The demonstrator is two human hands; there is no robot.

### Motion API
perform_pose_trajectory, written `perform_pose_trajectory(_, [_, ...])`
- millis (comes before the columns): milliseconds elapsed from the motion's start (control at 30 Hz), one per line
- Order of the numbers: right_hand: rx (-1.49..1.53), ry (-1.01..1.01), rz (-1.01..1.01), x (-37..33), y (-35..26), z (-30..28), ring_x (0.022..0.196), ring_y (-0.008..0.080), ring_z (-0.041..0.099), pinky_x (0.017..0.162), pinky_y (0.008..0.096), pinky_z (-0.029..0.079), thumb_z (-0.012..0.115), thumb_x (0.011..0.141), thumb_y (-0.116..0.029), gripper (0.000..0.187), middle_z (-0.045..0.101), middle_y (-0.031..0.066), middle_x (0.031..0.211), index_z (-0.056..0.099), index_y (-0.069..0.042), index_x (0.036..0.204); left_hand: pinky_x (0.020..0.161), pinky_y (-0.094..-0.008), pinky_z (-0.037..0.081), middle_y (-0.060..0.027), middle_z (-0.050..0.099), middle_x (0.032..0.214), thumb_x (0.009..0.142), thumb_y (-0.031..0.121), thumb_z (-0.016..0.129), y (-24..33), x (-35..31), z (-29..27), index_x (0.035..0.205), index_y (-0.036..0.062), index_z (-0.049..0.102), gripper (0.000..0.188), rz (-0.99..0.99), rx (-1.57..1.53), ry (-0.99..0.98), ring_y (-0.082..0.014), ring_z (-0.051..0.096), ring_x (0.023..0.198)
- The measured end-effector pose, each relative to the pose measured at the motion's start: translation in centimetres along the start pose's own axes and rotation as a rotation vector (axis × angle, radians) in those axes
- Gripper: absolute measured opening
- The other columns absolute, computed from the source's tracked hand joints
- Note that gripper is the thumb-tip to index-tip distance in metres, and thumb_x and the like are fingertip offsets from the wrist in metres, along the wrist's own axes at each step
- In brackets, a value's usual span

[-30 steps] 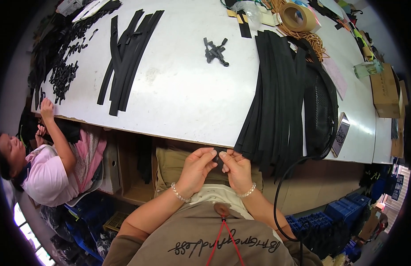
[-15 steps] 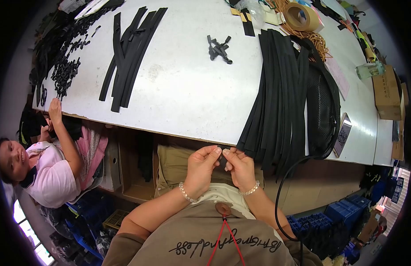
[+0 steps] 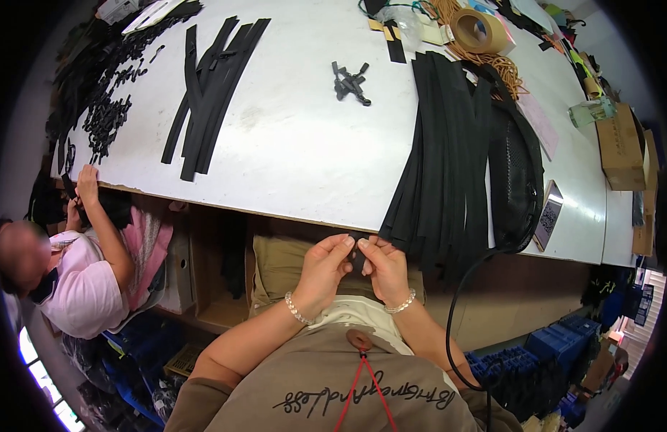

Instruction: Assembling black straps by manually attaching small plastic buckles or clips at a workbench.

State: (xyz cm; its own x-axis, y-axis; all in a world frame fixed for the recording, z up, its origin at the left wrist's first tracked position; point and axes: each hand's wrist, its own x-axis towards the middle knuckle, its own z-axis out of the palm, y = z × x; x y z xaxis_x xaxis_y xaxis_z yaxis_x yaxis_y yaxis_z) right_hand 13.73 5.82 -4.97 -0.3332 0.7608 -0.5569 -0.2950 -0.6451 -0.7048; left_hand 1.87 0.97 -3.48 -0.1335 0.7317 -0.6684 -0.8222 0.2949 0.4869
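Both hands meet just off the table's near edge, fingertips pinched together. Between them is the end of a black zipper strip (image 3: 358, 261), mostly covered by fingers. My left hand (image 3: 322, 272) grips it from the left, thumb on top. From the other side my right hand (image 3: 387, 272) pinches the same piece. Beside my right hand, a long bundle of black zipper strips (image 3: 441, 151) lies on the table and hangs over the edge. Farther off sits a little heap of black zipper sliders (image 3: 350, 84).
More zipper strips (image 3: 211, 101) lie left of centre on the white table (image 3: 297, 158). A co-worker (image 3: 85, 281) sits at left near a slider pile (image 3: 107, 119). At right are a black mesh piece (image 3: 517, 173), a phone (image 3: 548, 216), tape roll (image 3: 481, 32) and cardboard box (image 3: 623, 147).
My hands stay pinched together with a slight shift of the fingers. The view has moved a little, so the right-hand table things sit slightly more to the left. The co-worker's raised hand has dropped slightly.
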Motion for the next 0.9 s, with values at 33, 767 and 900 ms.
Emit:
perform_pose_trajectory(33, [0.011, -0.033, 0.027, -0.1, 0.2, -0.1, 0.049, 0.0048, 0.046, 0.044, 0.0182, 0.036, 0.066, 0.084, -0.008, 0.01, 0.06, 0.0024, 0.073, 0.058, -0.004, 0.088, 0.059, -0.0192, 0.042, 0.0017, 0.06, 0.079, 0.089, 0.014, 0.06, 0.1, -0.4, -0.1, 0.092, 0.0058, 0.062, 0.009, -0.021, -0.023, 0.004, -0.0049, 0.052, 0.068])
perform_pose_trajectory(767, [-0.267, -0.074, -0.113, -1.4, -0.6, 0.3, 0.056, 0.0033, 0.049, 0.048, 0.0173, 0.038, 0.063, 0.085, -0.004, 0.003, 0.058, 0.0012, 0.073, 0.061, -0.001, 0.085, 0.062, -0.0201, 0.045, 0.0007, 0.059, 0.086, 0.087, 0.009, 0.061, -0.2, -0.7, -1.0, 0.097, 0.0052, 0.06, 0.01, 0.058, 0.103, -0.004, -0.0052, 0.052, 0.073])
perform_pose_trajectory(900, [-0.333, -0.183, -0.384, -2.2, -1.6, 1.3, 0.058, 0.0042, 0.05, 0.05, 0.0177, 0.039, 0.062, 0.084, 0.0, 0.003, 0.058, 0.0027, 0.078, 0.061, 0.001, 0.082, 0.064, -0.0199, 0.046, -0.0006, 0.06, 0.087, 0.087, 0.007, 0.062, 0.3, -1.6, -0.7, 0.099, 0.0033, 0.06, 0.013, 0.269, 0.165, -0.106, -0.0056, 0.053, 0.073])
